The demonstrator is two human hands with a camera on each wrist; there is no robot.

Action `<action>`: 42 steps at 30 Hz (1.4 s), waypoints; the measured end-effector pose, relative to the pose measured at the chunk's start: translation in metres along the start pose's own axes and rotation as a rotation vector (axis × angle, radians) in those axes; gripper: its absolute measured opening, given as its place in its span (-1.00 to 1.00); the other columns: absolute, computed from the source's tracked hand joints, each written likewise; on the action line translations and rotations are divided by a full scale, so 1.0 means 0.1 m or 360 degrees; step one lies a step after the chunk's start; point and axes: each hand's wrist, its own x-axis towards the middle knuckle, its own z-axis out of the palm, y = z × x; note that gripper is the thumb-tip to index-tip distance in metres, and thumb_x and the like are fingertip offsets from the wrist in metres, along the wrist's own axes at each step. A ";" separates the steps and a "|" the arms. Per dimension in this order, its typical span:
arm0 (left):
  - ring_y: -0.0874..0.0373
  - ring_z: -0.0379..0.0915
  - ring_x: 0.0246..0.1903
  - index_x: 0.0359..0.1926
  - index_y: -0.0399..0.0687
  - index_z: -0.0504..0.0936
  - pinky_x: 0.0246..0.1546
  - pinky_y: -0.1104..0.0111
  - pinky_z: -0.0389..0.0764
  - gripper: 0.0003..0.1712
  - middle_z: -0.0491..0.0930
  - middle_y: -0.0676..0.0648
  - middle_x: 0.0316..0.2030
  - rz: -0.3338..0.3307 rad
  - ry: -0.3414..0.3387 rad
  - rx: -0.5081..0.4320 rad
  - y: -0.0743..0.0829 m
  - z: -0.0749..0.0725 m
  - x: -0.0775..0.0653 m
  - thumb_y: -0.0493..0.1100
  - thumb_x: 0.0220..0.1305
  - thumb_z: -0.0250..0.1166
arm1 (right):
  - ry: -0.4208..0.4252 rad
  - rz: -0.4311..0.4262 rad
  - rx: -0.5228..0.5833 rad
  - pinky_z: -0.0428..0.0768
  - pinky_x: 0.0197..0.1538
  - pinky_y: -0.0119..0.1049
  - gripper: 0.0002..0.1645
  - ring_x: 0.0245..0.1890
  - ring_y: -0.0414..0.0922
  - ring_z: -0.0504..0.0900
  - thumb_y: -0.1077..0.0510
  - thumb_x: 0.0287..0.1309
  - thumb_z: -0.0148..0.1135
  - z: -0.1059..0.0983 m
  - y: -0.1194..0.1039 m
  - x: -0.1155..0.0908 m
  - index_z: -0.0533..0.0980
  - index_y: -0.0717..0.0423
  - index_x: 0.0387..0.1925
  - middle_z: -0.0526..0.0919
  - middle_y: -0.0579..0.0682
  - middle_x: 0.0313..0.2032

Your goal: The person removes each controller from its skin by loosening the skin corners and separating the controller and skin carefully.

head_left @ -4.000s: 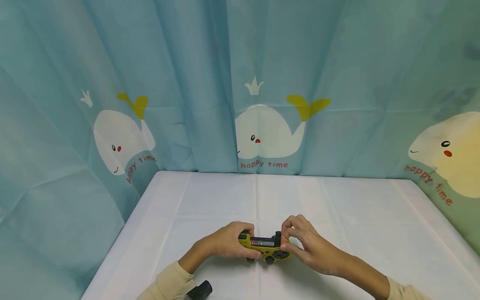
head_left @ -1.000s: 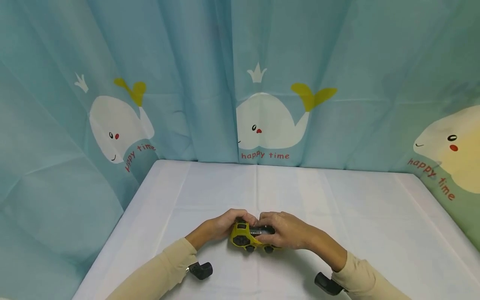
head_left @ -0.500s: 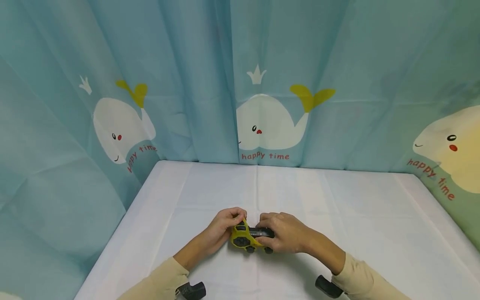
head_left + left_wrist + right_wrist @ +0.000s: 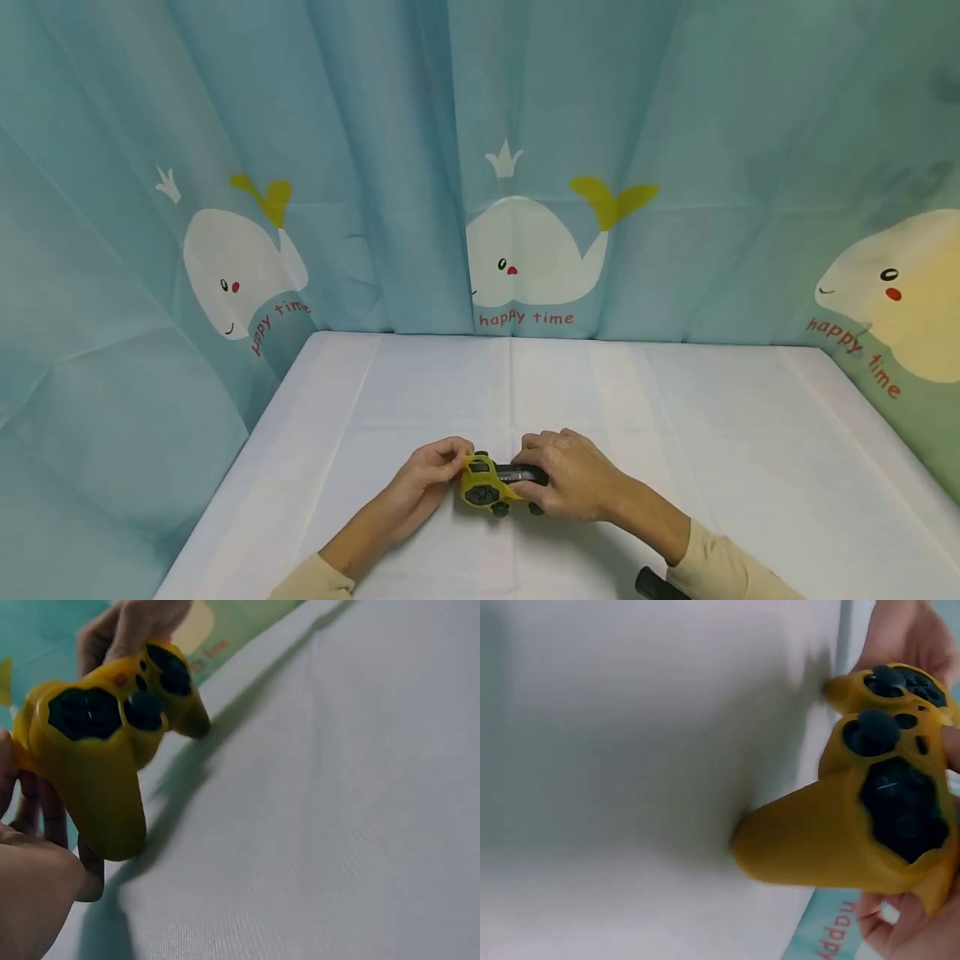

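Observation:
A black game controller (image 4: 522,473) in a yellow soft cover (image 4: 101,780) is held between the two hands, over the front middle of the table. Its back edge shows bare black in the head view. My left hand (image 4: 422,486) pinches the cover's edge at the controller's left end, thumb and fingertips together. The right hand (image 4: 576,477) grips the controller's right part, hiding much of that end. From the right wrist, the cover's edge (image 4: 934,889) stands out as a loose flap beside the right hand's fingers. Both thumbsticks (image 4: 877,731) poke through the cover.
A white cloth covers the table (image 4: 675,417). Behind it hangs a blue curtain (image 4: 390,167) with whale prints, which also closes off the left and right sides. A black wrist-worn device (image 4: 657,585) sits under the right sleeve.
The controller has turned since the earliest frame, and the right hand grips its body rather than pinching its end. My left hand has moved from its back edge to its left end.

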 end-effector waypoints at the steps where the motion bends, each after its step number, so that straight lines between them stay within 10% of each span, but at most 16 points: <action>1: 0.15 0.26 0.01 -0.16 -0.04 0.60 0.12 0.40 0.33 -0.83 0.43 0.00 -0.09 0.0023 -0.0032 -0.0007 0.00 -0.02 0.00 -0.31 0.53 0.09 | -0.0005 0.0011 0.0006 0.48 -0.25 -0.24 -0.69 -0.44 -0.38 0.39 -0.20 0.30 0.29 -0.01 0.00 0.00 0.72 -0.10 -0.24 0.45 -0.40 -0.39; 11: 0.15 0.36 -0.07 -0.18 -0.40 0.46 0.02 0.38 0.44 -0.87 0.44 -0.05 -0.16 0.0497 -0.0236 0.0584 -0.02 -0.16 0.06 -0.33 0.49 0.16 | -0.0041 0.0013 0.0039 0.45 -0.24 -0.23 -0.69 -0.45 -0.38 0.38 -0.19 0.31 0.28 -0.02 0.03 0.01 0.72 -0.10 -0.23 0.45 -0.40 -0.40; 16: 0.17 0.40 -0.15 -0.16 -0.33 0.47 -0.07 0.36 0.49 -0.85 0.46 -0.02 -0.20 0.0318 -0.0098 0.0930 0.02 -0.06 0.04 -0.27 0.53 0.15 | -0.0099 -0.0068 0.0111 0.48 -0.17 -0.19 -0.68 -0.44 -0.40 0.40 -0.16 0.30 0.30 -0.01 0.09 0.01 0.73 -0.04 -0.21 0.47 -0.41 -0.39; 22: 0.05 0.38 -0.05 0.11 -0.33 0.33 -0.03 0.35 0.48 -0.74 0.46 -0.13 -0.02 0.0172 -0.0001 0.0959 0.02 0.02 0.02 -0.22 0.59 0.05 | -0.0099 -0.0085 0.0296 0.47 -0.27 -0.32 -0.73 -0.44 -0.39 0.44 -0.10 0.30 0.33 -0.01 0.14 0.04 0.71 -0.01 -0.22 0.48 -0.39 -0.39; 32: 0.10 0.43 0.13 0.30 -0.29 0.49 0.13 0.25 0.43 -0.58 0.52 -0.23 0.18 0.0225 -0.0263 0.1105 0.18 -0.04 0.13 -0.18 0.62 -0.05 | -0.0174 -0.0010 0.0461 0.52 -0.25 -0.36 -0.74 -0.33 -0.32 0.47 -0.09 0.34 0.32 -0.06 0.15 0.09 0.70 -0.01 -0.16 0.50 -0.35 -0.32; 42: 0.26 0.43 0.00 -0.03 0.10 0.75 0.00 0.25 0.48 -0.71 0.60 0.22 0.01 0.0505 -0.0557 0.2486 0.62 0.19 0.28 0.07 0.32 0.35 | -0.0149 -0.0039 0.0399 0.53 -0.24 -0.39 -0.76 -0.30 -0.34 0.47 -0.10 0.35 0.30 -0.02 0.14 0.06 0.69 -0.06 -0.16 0.50 -0.35 -0.27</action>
